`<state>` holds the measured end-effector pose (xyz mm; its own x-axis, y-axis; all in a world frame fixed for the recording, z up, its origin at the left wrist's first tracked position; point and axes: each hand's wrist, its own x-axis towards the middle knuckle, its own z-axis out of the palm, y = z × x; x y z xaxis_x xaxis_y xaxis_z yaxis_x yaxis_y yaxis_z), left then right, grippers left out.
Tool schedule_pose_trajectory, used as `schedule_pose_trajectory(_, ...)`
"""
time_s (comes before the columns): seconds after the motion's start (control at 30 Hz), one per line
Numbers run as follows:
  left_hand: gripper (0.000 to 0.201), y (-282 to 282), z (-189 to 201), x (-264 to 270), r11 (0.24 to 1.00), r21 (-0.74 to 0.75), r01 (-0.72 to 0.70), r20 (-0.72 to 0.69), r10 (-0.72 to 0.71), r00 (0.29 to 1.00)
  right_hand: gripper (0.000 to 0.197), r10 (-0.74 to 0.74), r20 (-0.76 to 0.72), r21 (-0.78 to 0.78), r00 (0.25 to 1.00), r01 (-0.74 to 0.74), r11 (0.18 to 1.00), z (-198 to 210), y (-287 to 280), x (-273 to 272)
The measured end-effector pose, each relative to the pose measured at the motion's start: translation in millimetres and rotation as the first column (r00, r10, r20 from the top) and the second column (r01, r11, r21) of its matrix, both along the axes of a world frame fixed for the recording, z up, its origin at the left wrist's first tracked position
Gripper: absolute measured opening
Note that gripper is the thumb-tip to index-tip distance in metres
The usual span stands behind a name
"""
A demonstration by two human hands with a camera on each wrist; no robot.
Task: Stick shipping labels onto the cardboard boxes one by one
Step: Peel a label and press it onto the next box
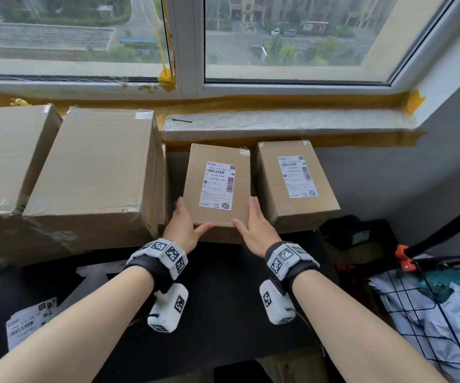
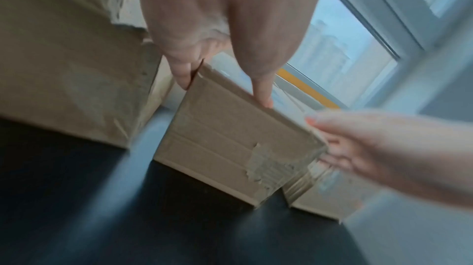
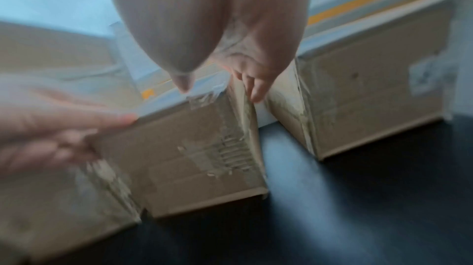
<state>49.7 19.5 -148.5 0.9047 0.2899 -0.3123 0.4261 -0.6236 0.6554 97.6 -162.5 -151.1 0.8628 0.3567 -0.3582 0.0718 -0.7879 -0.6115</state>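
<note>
Near the windowsill, the left hand (image 1: pixel 182 226) and right hand (image 1: pixel 257 226) clasp the labelled small box (image 1: pixel 215 214) by its sides, thumbs on top, beside another labelled box (image 1: pixel 295 183).

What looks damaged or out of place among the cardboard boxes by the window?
The large brown cardboard box left of the hands has dented walls and crumpled, peeling tape at its near corner. The small labelled brown box between both hands sits slightly turned, with torn tape on its front.
</note>
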Motion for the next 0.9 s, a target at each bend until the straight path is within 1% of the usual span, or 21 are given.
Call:
schedule_pose_trajectory(0.03,0.092,-0.9,1.7,0.3,0.996,-0.065,-0.055,-0.027,0.053,0.998,0.076,-0.091,-0.078,0.057,0.993,0.095,0.994,-3.3,1.9,2.4)
schedule_pose_trajectory(0.07,0.089,-1.9,2.5,0.6,0.992,-0.095,-0.088,-0.06,0.082,0.995,0.076,-0.14,-0.132,0.097,0.981,0.153,0.983,-6.2,3.4,4.2)
schedule_pose_trajectory(0.1,0.079,-2.0,3.0,2.1,0.989,-0.104,-0.106,-0.073,0.098,0.992,0.074,-0.168,-0.155,0.127,0.974,0.188,0.974,-9.5,4.5,7.3)
schedule_pose_trajectory(0.17,0.059,-3.0,6.7,4.3,0.984,-0.116,-0.133,-0.068,0.126,0.99,0.067,-0.198,-0.166,0.185,0.966,0.228,0.956,-11.8,4.2,12.9)
schedule_pose_trajectory(0.2,0.053,-3.4,9.2,5.7,0.981,-0.133,-0.143,-0.057,0.136,0.989,0.065,-0.204,-0.177,0.217,0.963,0.24,0.946,-11.3,3.2,15.6)
schedule_pose_trajectory(0.27,0.046,-4.4,15.1,6.6,0.972,-0.177,-0.155,-0.017,0.154,0.988,0.067,-0.214,-0.197,0.259,0.957,0.261,0.93,-5.0,0.1,19.0)
schedule_pose_trajectory(0.33,0.045,-5.9,23.0,6.7,0.964,-0.214,-0.159,0.044,0.172,0.984,0.067,-0.238,-0.193,0.315,0.952,0.29,0.904,6.6,-2.3,21.9)
schedule_pose_trajectory(0.47,0.045,-11.8,47.6,9.2,0.953,-0.266,-0.141,0.147,0.185,0.972,0.066,-0.299,-0.209,0.453,0.931,0.363,0.814,37.1,-2.3,28.2)
schedule_pose_trajectory(0.53,0.045,-13.2,61.5,10.7,0.952,-0.273,-0.14,0.19,0.196,0.962,0.058,-0.312,-0.21,0.52,0.926,0.377,0.767,53.9,-2.3,29.4)
schedule_pose_trajectory(0.6,0.044,-13.4,76.4,11.7,0.96,-0.242,-0.144,0.238,0.203,0.95,0.048,-0.305,-0.203,0.567,0.931,0.365,0.738,74.3,-2.4,26.9)
schedule_pose_trajectory(0.73,0.042,-11.1,103.3,11.5,0.971,-0.156,-0.181,0.307,0.222,0.926,0.041,-0.279,-0.175,0.62,0.944,0.326,0.714,109.8,-5.6,23.2)
schedule_pose_trajectory(0.83,0.041,-17.6,117.6,13.3,0.98,-0.167,-0.108,0.372,0.164,0.914,0.038,-0.315,-0.168,0.643,0.934,0.346,0.683,128.8,-23.5,27.4)
schedule_pose_trajectory(0.9,0.041,-29.2,119.4,17.0,0.977,-0.211,-0.033,0.398,0.116,0.91,0.037,-0.356,-0.148,0.63,0.923,0.365,0.685,138.0,-43.8,29.7)
